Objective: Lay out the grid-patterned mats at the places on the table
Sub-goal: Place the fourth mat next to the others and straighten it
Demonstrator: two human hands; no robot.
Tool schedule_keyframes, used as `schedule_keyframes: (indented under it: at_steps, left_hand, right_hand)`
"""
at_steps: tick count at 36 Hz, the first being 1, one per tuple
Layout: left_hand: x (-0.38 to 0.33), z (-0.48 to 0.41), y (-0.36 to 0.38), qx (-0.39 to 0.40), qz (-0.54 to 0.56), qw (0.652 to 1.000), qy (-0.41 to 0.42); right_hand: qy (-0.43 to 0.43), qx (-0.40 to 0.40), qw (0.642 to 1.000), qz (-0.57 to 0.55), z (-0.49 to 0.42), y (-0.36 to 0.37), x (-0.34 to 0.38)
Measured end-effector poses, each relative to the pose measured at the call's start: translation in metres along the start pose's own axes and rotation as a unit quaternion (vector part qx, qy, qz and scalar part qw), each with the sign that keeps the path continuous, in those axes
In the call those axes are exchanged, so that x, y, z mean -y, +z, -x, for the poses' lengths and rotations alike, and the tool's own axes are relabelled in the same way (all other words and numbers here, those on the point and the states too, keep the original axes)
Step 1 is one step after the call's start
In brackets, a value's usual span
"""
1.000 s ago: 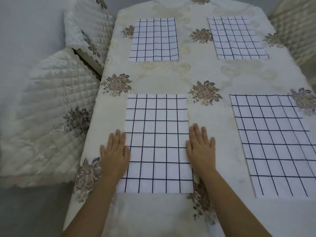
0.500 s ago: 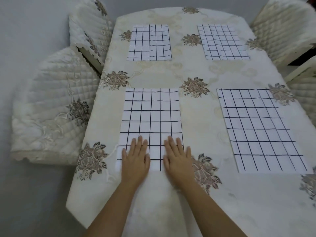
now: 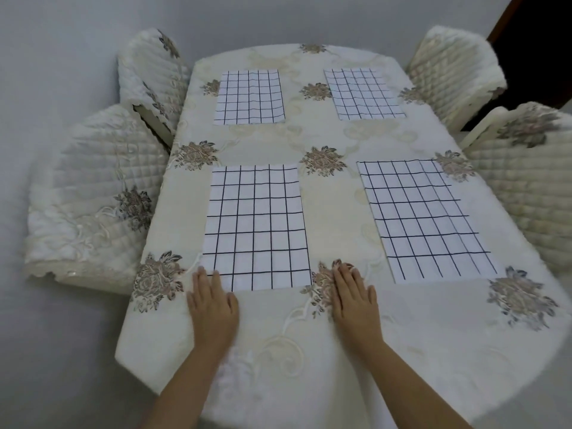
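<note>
Several white mats with black grid lines lie flat on the cream floral table [image 3: 334, 342]: a near-left mat [image 3: 257, 227], a near-right mat [image 3: 424, 218], a far-left mat [image 3: 249, 96] and a far-right mat [image 3: 363, 93]. My left hand [image 3: 212, 301] rests flat, fingers spread, its fingertips touching the near-left corner of the near-left mat. My right hand [image 3: 356, 297] lies flat on the tablecloth just right of that mat's near-right corner, over a flower print, holding nothing.
Quilted cream chairs stand around the table: two on the left [image 3: 89, 196] [image 3: 151, 75] and two on the right [image 3: 455, 72] [image 3: 532, 174]. A dark doorway [image 3: 538, 48] shows at the top right. The table's near edge hangs close to my arms.
Both hands slid down the near-left mat toward me, then spread apart to its near corners. The view pulled back, showing more of the table and the right chairs.
</note>
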State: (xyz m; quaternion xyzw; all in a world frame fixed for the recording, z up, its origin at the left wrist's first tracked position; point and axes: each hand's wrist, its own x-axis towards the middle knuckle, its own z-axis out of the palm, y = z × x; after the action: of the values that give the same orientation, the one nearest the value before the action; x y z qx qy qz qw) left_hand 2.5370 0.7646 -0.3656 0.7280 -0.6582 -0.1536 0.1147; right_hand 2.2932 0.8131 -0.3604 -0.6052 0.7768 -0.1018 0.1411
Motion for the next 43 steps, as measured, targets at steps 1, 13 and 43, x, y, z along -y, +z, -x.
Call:
schedule_keyframes:
  at_steps: [1,13,43]
  left_hand:
    - [-0.010,0.005,0.004,-0.005,-0.003,1.000,0.026]
    - [-0.121,0.063,0.043,0.053,-0.016,0.959,0.276]
    - [-0.338,0.006,0.079,0.146,0.267,0.929,-0.211]
  right_hand:
    - [0.007,0.004,1.000,-0.002,0.002,-0.001,0.000]
    - [-0.001,0.040,0.985,-0.170,-0.018,-0.036,-0.021]
    - [0.245,0.010,0.959,-0.140,-0.108,-0.146,-0.263]
